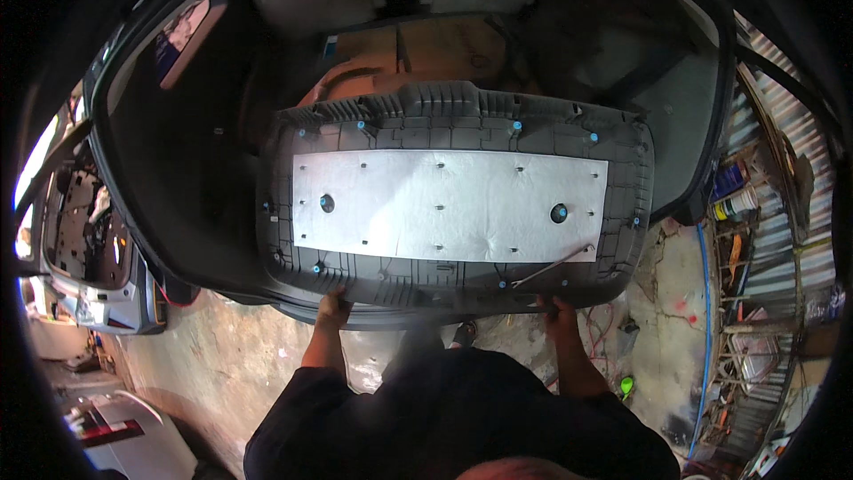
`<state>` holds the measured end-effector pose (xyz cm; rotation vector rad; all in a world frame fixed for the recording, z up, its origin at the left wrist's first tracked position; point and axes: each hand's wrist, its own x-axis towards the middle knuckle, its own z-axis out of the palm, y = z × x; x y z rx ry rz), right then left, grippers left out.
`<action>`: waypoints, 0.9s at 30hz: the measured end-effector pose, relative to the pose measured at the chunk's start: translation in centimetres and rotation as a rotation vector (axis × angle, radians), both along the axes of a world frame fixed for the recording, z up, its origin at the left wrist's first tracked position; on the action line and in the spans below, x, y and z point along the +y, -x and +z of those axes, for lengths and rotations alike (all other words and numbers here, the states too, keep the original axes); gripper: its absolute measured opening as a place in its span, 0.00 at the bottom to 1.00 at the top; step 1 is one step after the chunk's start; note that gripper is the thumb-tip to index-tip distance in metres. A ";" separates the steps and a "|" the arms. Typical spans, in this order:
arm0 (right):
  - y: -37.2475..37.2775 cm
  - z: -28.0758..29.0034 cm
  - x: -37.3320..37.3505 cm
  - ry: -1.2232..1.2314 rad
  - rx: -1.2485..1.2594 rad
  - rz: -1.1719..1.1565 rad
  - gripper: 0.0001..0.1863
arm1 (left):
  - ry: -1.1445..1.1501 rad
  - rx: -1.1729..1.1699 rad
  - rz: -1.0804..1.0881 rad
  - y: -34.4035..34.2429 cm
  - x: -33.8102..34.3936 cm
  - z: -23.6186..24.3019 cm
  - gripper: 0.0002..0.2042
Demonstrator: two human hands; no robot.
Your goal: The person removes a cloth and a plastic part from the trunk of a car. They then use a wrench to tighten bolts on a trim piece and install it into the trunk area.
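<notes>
A dark grey plastic car trim panel (409, 283) lies face down at the open rear of a car, its ribbed inner side up. A white felt-like pad (400, 204) covers its middle, and several blue clips (517, 127) sit around the border. On the panel's near right part rests a thin metal wrench (555, 265), slanting over the pad's edge. My left hand (333, 309) is closed on the near edge, left of the middle. Farther right, my right hand (560, 316) grips the same edge. The fingers of both hands are partly hidden by the panel.
Beyond the panel, brown cardboard (426, 49) lies inside the cargo area. A dark bumper edge (298, 311) runs under the panel's near side. A blue hose (705, 302) crosses the concrete floor at right, beside cluttered shelving (746, 329). A removed car door (107, 249) stands at left.
</notes>
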<state>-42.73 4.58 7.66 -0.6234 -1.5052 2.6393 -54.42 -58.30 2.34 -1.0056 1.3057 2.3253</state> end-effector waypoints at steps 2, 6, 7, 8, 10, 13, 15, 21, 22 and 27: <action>1.4 -0.5 -0.1 0.359 -0.214 -0.062 0.19 | 0.128 0.015 -0.129 -0.2 -1.4 -1.7 0.11; 2.2 -2.9 1.0 0.278 -0.329 -0.030 0.20 | 0.082 -0.445 -0.411 1.5 -1.4 0.9 0.17; 2.3 -3.7 0.6 0.232 -0.335 -0.116 0.21 | 0.177 -0.462 -0.613 2.4 -2.2 2.2 0.18; 2.4 -4.2 0.3 0.181 -0.343 -0.198 0.21 | 0.267 -0.481 -0.812 3.2 -3.3 3.1 0.18; 3.0 -3.1 -0.9 0.268 -0.370 -0.181 0.22 | 0.650 -0.134 -1.375 7.4 -7.2 5.8 0.18; 2.9 -2.1 -1.5 0.291 -0.422 -0.283 0.25 | 1.706 0.334 -1.713 20.6 -11.4 13.6 0.17; 0.2 -4.1 5.0 0.299 -0.473 0.054 0.27 | 1.780 0.706 -0.900 26.8 -14.7 16.3 0.17; 0.8 -0.9 3.5 0.200 -0.897 0.177 0.32 | 1.497 0.428 -0.373 46.3 -23.6 19.5 0.25; 1.7 -0.7 1.5 0.073 -0.923 0.145 0.32 | 1.262 0.364 -0.261 48.0 -24.5 19.2 0.25; 3.3 4.9 -5.7 -0.795 -1.220 0.394 0.25 | 1.134 0.226 -0.340 55.5 -25.5 15.5 0.25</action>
